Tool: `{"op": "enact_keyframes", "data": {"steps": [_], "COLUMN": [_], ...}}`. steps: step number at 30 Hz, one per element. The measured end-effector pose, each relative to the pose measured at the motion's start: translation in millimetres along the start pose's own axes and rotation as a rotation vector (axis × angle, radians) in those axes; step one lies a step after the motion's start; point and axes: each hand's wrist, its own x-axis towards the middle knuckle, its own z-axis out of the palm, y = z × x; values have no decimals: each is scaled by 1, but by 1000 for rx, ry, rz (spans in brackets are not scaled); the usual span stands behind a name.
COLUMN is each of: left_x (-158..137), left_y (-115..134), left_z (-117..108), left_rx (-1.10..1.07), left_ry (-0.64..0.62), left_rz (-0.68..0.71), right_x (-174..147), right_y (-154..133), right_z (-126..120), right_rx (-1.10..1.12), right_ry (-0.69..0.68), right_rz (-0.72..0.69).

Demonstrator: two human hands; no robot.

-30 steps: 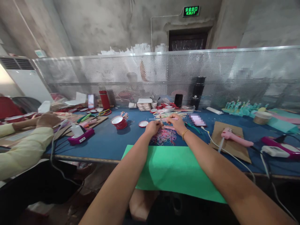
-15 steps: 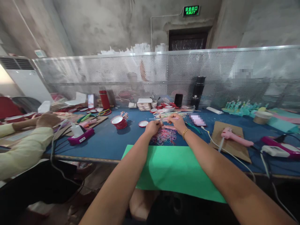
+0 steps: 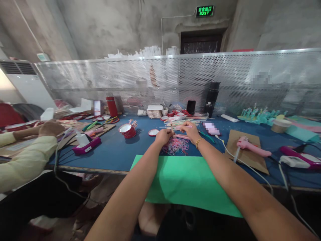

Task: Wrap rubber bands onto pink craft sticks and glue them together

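My left hand (image 3: 164,136) is closed in a pinch on a small thin brownish strip (image 3: 172,126) that stands up from the fingertips; its kind is too small to tell. Just to the right, my right hand (image 3: 191,132) grips a slim pink stick (image 3: 182,127), its tip pointing toward the left hand. Below both hands lies a tangled heap of pink, purple and blue strings (image 3: 177,147). Another pink rod-like piece (image 3: 182,136) rests between the hands, above the heap. A green sheet (image 3: 185,180) hangs over the table edge under my forearms.
To the left stand red-rimmed white tins (image 3: 127,131) and a round lid (image 3: 153,133). A pink glue gun (image 3: 253,147) lies on cardboard at right. Behind are a black bottle (image 3: 212,98), a red bottle (image 3: 111,106) and a phone (image 3: 191,107). A co-worker's arm (image 3: 32,150) reaches in at far left.
Both hands keep almost the same place and grip. My right hand has shifted very slightly to the right.
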Motion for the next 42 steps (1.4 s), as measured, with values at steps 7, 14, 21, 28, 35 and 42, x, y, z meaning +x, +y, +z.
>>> {"op": "enact_keyframes", "data": {"steps": [7,14,21,28,35,42], "left_x": [-1,0,0,-1,0,-1], "left_y": [2,1,-1,2,2,2], "left_z": [-1,-1,1,-1,-1,-1], "left_rx": [11,10,4,15,18,10], "left_ry": [9,9,14,20,3,-1], "left_rz": [-10,20,17,12,-9,-8], "right_x": [0,-1,1,0,1,1], "right_y": [1,0,2,4,4,2], "right_z": [0,1,-2,0,-2,-2], "right_rx": [-20,-12,-20,-13,-12,-5], "right_ry": [-24,-32,-9,-45,-17,-22], "right_rz": [21,23,7,34,15,20]}}
